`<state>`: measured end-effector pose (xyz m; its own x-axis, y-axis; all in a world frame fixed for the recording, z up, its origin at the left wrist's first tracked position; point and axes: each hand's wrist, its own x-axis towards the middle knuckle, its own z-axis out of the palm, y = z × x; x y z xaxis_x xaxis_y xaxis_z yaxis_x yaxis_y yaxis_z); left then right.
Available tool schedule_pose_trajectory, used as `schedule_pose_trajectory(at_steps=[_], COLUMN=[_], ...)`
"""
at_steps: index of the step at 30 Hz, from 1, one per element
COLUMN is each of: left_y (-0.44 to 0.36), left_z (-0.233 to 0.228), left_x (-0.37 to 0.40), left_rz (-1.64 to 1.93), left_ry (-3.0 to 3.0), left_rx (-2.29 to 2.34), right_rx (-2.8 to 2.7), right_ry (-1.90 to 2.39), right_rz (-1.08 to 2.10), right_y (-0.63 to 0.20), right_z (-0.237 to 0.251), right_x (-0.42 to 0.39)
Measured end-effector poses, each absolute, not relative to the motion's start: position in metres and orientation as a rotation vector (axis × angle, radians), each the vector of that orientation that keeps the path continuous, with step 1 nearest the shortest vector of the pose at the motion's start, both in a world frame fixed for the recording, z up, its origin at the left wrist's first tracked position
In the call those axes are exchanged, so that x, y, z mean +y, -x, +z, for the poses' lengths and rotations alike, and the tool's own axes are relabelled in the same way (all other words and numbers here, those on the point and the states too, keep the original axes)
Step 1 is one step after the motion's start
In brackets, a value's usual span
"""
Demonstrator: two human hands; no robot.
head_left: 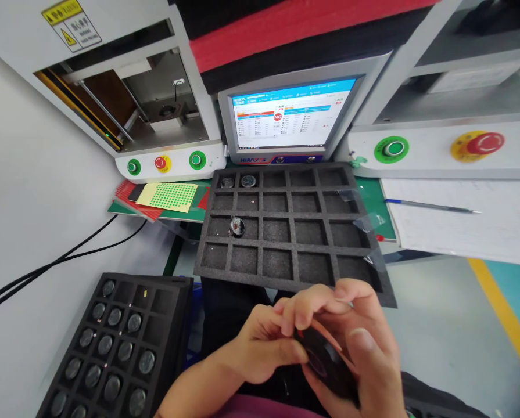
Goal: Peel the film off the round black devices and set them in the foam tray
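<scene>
Close to my body, both hands hold a dark, rounded object point(329, 363) with an orange-brown strip along its upper edge; its exact kind is hidden by my fingers. My left hand point(271, 339) pinches its left end between thumb and fingers. My right hand point(368, 348) wraps round the right side, fingers curled over the top. Just beyond them lies a black foam tray point(292, 216) with square pockets. A silvery round watch-like piece point(237, 227) rests tilted on a pocket divider, and two more round pieces point(248, 182) sit in the back left pockets.
A second foam tray point(124, 290) at lower left holds many round pieces. Behind stand a monitor point(303, 116) showing a red NG mark, a machine bay point(155, 110) and buttons point(393, 149). Green-dot stickers point(168, 196) lie left; a pen point(434, 206) rests on paper at right.
</scene>
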<state>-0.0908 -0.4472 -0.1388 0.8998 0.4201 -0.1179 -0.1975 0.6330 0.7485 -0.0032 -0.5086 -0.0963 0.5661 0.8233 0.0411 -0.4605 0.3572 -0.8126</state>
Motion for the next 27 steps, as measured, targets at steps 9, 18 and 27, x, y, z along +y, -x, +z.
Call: schedule_pose_trajectory(at_steps=[9, 18, 27], left_y=[0.091, 0.084, 0.089], left_z=[-0.157, -0.163, -0.122], left_x=[-0.449, -0.444, -0.365], left_rz=[0.283, 0.205, 0.348], left_ry=[-0.379, -0.298, -1.736], left_rx=[0.04, 0.17, 0.976], right_rx=[-0.85, -0.873, -0.829], right_ry=[0.859, 0.989, 0.938], right_rz=[0.77, 0.772, 0.588], right_y=[-0.006, -0.02, -0.033], right_z=[-0.12, -0.127, -0.126], right_x=[-0.517, -0.524, -0.523])
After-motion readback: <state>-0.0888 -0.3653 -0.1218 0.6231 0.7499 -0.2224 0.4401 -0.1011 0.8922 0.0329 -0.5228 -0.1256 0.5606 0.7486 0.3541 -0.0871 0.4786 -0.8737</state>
